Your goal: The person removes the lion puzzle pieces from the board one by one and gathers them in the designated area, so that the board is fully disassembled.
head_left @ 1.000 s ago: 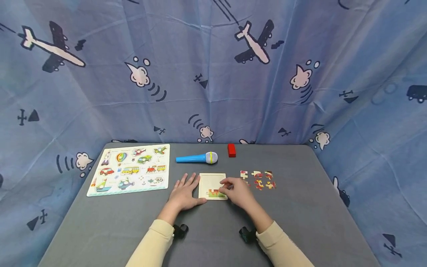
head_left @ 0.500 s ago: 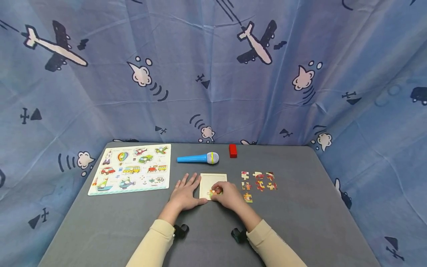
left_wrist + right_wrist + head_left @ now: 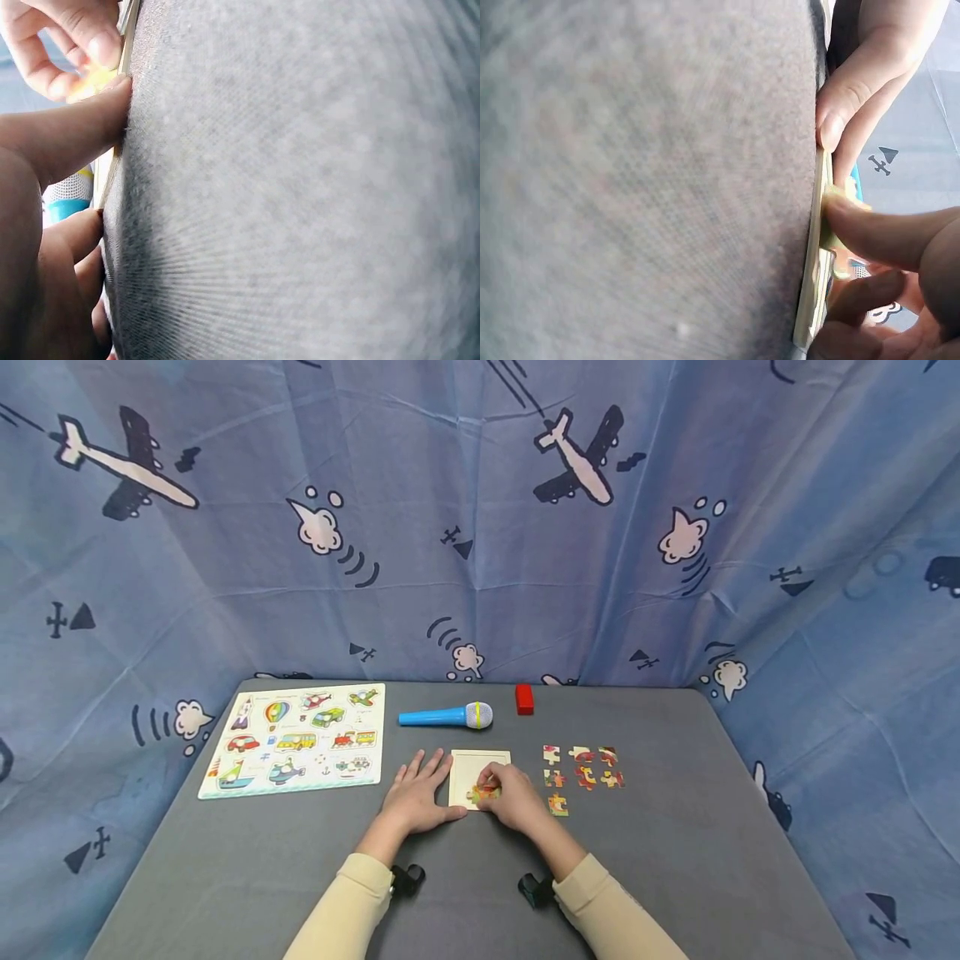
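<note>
My left hand (image 3: 414, 797) lies flat with fingers spread at the left side of a small square puzzle tray (image 3: 465, 767), its thumb and fingertips touching the tray's edge in the left wrist view. Over the tray's near part, my right hand (image 3: 519, 798) pinches a jigsaw piece (image 3: 93, 82) between thumb and fingers. That piece looks yellowish and blurred in the left wrist view. Colourful jigsaw pieces lie along the tray's near edge, partly hidden by the right fingers. Whether the pinched piece touches the others, I cannot tell.
Several loose jigsaw pieces (image 3: 585, 777) lie in rows right of the tray. Behind it are a blue toy microphone (image 3: 438, 717) and a red block (image 3: 524, 700). A vehicle picture board (image 3: 258, 727) lies at the left. A blue printed curtain (image 3: 480, 527) hangs behind the table.
My right hand has shifted left from the tray's right side to over the near row, uncovering loose pieces at the right. My left hand stays in place.
</note>
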Action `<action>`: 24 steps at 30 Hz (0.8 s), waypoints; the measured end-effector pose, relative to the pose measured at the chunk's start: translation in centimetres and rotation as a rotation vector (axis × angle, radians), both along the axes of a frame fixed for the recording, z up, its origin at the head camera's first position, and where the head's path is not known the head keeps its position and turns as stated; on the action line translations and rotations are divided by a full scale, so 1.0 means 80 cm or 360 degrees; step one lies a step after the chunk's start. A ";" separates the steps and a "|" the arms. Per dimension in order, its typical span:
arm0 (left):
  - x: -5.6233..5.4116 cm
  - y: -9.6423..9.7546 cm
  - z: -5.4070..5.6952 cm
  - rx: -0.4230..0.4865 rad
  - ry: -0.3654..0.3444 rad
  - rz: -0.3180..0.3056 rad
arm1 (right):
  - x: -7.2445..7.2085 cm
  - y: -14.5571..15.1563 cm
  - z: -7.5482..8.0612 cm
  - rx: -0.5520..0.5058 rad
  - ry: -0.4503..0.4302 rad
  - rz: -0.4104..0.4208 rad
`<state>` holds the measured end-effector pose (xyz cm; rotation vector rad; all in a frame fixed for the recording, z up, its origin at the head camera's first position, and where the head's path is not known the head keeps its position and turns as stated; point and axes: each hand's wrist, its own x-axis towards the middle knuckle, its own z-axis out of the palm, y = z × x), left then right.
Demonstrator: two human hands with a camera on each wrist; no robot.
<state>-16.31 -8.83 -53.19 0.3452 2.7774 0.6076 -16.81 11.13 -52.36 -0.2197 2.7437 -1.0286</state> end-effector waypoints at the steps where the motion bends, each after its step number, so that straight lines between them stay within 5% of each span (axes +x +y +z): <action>1: 0.000 0.000 0.000 0.0004 0.0000 0.0003 | 0.000 0.000 0.001 -0.0020 0.0007 0.0003; 12: 0.000 0.002 0.000 -0.0001 -0.0021 0.0019 | 0.001 0.022 0.026 -0.0268 -0.0113 -0.0138; 24: -0.002 -0.002 -0.005 0.0013 -0.0021 -0.0004 | 0.014 0.086 0.027 -0.0327 -0.0003 -0.0210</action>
